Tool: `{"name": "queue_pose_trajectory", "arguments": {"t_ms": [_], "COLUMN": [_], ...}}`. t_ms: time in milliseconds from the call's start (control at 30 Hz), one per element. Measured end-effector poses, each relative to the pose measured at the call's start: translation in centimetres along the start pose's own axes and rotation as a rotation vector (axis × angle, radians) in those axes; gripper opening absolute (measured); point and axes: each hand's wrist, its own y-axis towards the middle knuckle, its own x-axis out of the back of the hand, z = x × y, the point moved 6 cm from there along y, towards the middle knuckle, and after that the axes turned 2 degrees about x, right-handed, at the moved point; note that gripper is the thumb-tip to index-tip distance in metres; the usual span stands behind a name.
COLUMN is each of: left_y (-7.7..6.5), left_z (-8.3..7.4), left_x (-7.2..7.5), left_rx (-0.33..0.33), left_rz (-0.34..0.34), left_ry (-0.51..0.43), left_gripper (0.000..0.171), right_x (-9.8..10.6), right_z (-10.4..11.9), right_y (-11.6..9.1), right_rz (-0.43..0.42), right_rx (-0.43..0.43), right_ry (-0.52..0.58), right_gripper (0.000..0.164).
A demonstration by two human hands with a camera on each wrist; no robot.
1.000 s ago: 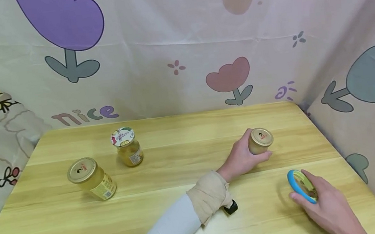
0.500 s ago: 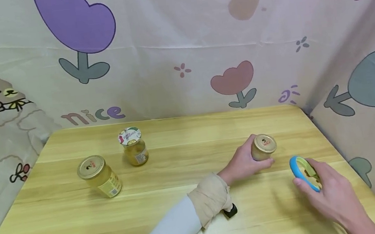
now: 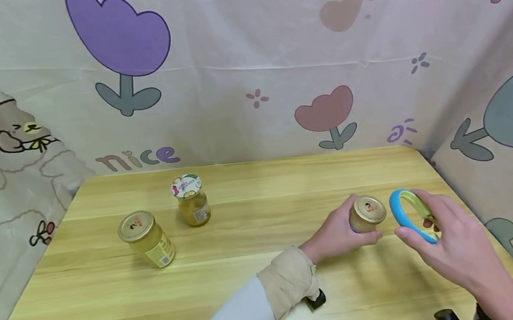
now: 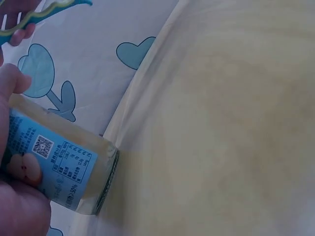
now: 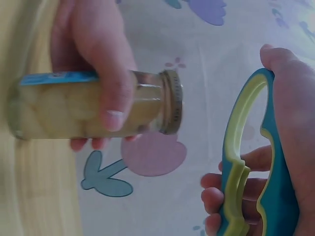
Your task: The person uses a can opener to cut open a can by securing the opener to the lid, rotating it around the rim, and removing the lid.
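My left hand (image 3: 333,233) grips a glass jar (image 3: 366,214) with a gold lid, upright at the right of the table. The right wrist view shows pale fruit pieces inside the jar (image 5: 59,108); a blue label (image 4: 64,160) fills its side in the left wrist view. My right hand (image 3: 460,242) holds a blue and lime-green jar opener (image 3: 400,212), fingers curled round its handle part. The opener's open loop is just right of the lid, apart from it, as the right wrist view of the opener (image 5: 280,187) also shows.
Two more jars stand on the wooden table (image 3: 252,287) at the left: a larger gold-lidded one (image 3: 149,241) and a smaller one with a patterned white lid (image 3: 192,204). A printed cloth (image 3: 223,37) hangs behind the table and along its sides.
My right hand has raised the jar opener and brought it up beside the lid. The left hand keeps its grip on the jar. The head view has shifted slightly left.
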Motion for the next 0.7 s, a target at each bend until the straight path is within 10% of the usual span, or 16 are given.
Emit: {"name": "queue_pose_trajectory", "arguments": {"t_ms": [700], "left_y": [-2.0], "left_z": [-1.0], "left_x": [-0.8], "left_rx": [-0.086], "left_rz": [-0.005], "left_ry": [0.0], "left_gripper": [0.052], "right_x": [-1.0], "right_z": [2.3], "right_y": [1.4], "right_rz": [0.075], "right_rx": [0.122], "right_ry": [0.003], "right_gripper": [0.082]}}
